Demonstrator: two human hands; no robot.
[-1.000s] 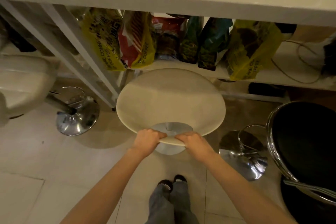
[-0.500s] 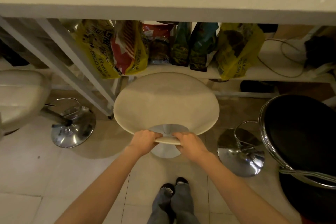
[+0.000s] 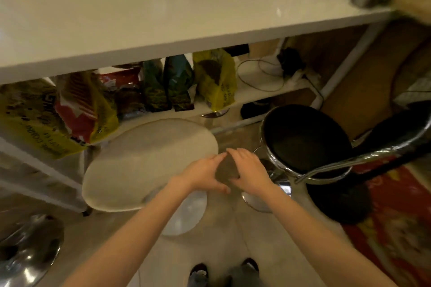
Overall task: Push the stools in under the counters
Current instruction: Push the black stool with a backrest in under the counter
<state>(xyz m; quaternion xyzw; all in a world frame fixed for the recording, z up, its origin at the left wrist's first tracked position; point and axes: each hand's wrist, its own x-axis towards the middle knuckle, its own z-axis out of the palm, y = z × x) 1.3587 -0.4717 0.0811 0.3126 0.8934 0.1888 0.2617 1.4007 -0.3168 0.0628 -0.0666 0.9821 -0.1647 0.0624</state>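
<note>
Left hand [image 3: 205, 173] and right hand [image 3: 250, 171]: fingers spread, nothing held, poised at the cream stool [image 3: 149, 165] rim. Black stool [image 3: 305, 140], just right of them, not yet tucked under the counter [image 3: 163, 18]; its chrome rail may be snagged. Beyond the hands, shelf [image 3: 256, 93]: coffee bags [image 3: 215, 79] upright, possibly knocked by an overshoot.

Under-bench space: shelf [image 3: 261, 98] of coffee bags [image 3: 215, 79] blocks the back, cream stool [image 3: 144, 165] fills the middle, black stool [image 3: 305, 137] crowds the right; bare floor [image 3: 203, 249] nearside.
</note>
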